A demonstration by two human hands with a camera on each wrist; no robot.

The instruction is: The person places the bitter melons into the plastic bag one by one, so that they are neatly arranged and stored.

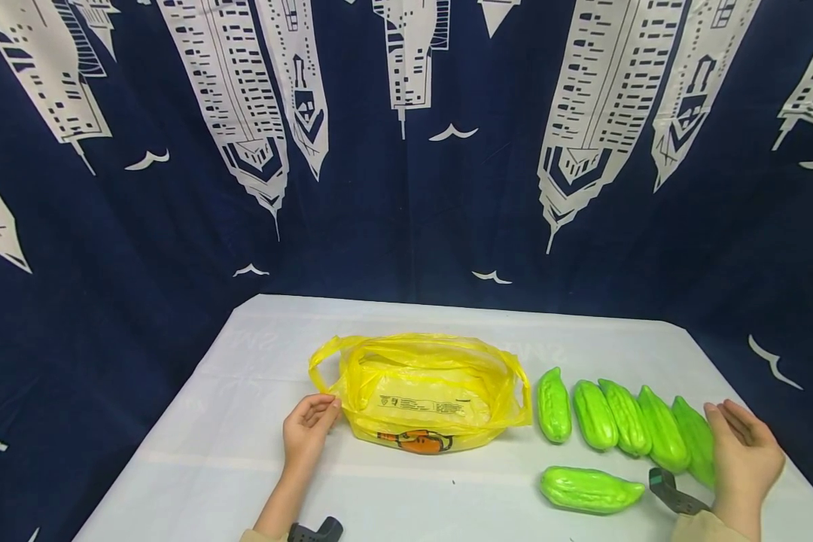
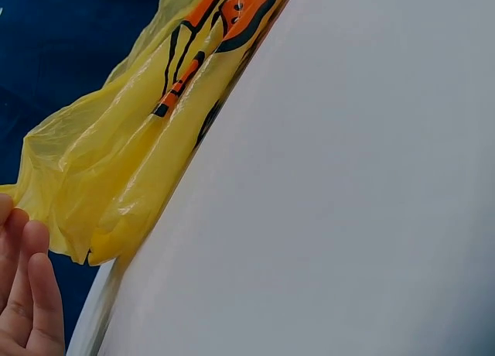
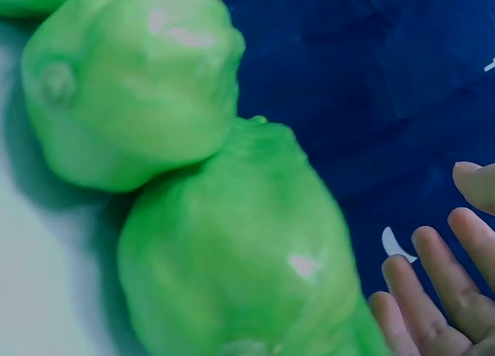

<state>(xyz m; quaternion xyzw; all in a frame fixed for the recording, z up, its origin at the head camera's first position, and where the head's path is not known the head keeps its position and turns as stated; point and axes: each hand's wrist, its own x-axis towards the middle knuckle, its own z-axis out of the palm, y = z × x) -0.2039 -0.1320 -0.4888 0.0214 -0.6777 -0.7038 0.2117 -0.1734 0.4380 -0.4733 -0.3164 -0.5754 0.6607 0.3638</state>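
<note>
A yellow plastic bag (image 1: 423, 444) stands with its mouth spread wide, an orange-and-black print on its front. At its left corner my left hand (image 1: 309, 425) pinches the rim between thumb and fingers; the left wrist view shows the bag's side (image 2: 116, 162) hanging in folds from those fingertips. Over on the right, my right hand (image 1: 745, 452) is beside the rightmost green bitter melon (image 1: 695, 440), its fingers loosely bent and holding nothing. In the right wrist view the fingers (image 3: 433, 309) are apart from the thumb, near a large close-up melon (image 3: 240, 248).
Several more ridged green bitter melons (image 1: 596, 414) lie in a row right of the bag. One melon (image 1: 591, 489) lies sideways nearer the front. All rest on a white-covered table (image 1: 406, 504), with a dark blue curtain (image 1: 406, 226) behind.
</note>
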